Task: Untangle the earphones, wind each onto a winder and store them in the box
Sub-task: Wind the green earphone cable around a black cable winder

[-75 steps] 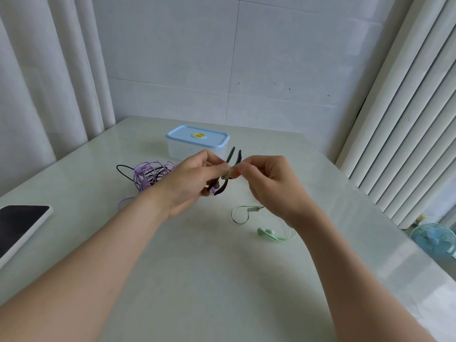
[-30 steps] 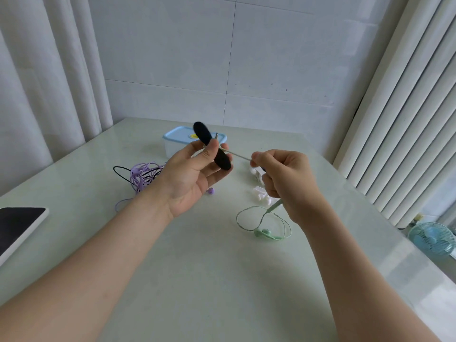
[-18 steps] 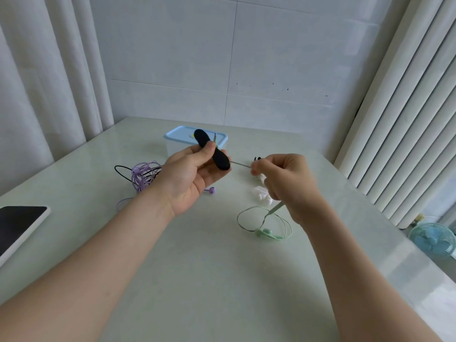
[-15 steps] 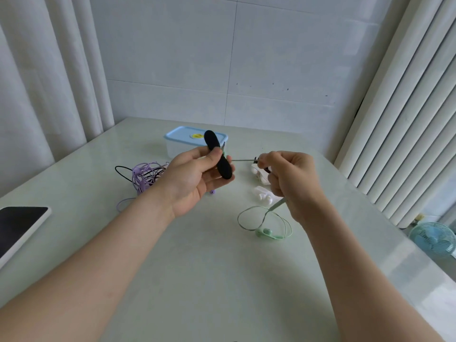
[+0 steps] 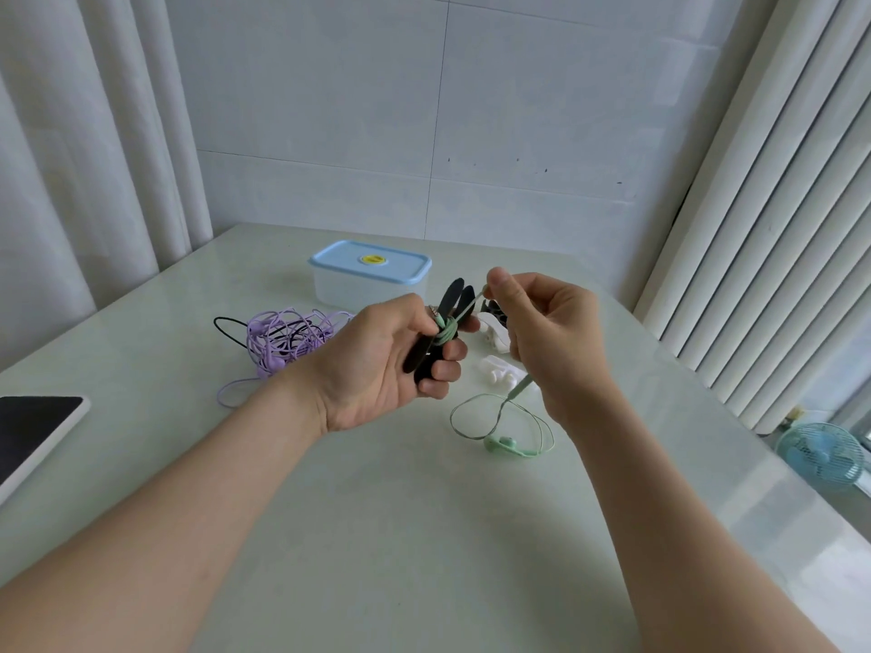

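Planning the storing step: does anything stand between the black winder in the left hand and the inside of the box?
Yes: the blue lid sits closed on the box, just behind the black winder in the left hand. Nothing else visible lies between them.

Soft, even daylight fills the frame, bright without harshness; the brightest patch lies at the lower right edge, past the curtain [image 5: 777,205], where detail washes out to pale; the glossy table [image 5: 377,534] carries a broad whitish sheen along its right side, and shadows on it are faint and soft-edged; wide-angle distortion bows the curtain folds at both edges; the left hand [image 5: 377,365] and right hand [image 5: 551,332] at the centre are sharp, without motion blur; the fan [image 5: 817,457] at the lower right looks slightly soft.
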A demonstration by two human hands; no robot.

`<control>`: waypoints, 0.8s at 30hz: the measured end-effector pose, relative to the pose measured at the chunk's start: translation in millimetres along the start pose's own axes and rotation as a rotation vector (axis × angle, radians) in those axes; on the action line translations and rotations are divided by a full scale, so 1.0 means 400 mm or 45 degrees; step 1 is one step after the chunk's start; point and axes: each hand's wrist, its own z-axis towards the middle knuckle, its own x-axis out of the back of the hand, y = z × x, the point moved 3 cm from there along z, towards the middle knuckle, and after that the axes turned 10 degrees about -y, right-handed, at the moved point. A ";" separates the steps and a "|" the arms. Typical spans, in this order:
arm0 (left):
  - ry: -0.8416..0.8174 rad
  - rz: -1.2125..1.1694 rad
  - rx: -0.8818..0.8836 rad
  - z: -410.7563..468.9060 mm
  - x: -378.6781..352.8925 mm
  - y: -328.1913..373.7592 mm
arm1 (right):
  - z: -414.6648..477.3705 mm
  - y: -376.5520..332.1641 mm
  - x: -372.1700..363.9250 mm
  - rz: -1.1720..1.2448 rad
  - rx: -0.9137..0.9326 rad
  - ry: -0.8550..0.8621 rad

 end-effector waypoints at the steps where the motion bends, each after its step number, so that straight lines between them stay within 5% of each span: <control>1: 0.007 0.097 0.022 -0.002 -0.003 -0.002 | 0.001 0.000 0.000 -0.028 0.027 0.012; 14: 0.172 0.657 -0.087 0.010 0.013 -0.013 | 0.021 0.060 0.026 -0.329 -0.116 0.083; 24: 0.287 0.412 -0.225 0.011 0.033 -0.009 | 0.021 0.075 0.019 -0.627 -0.170 0.010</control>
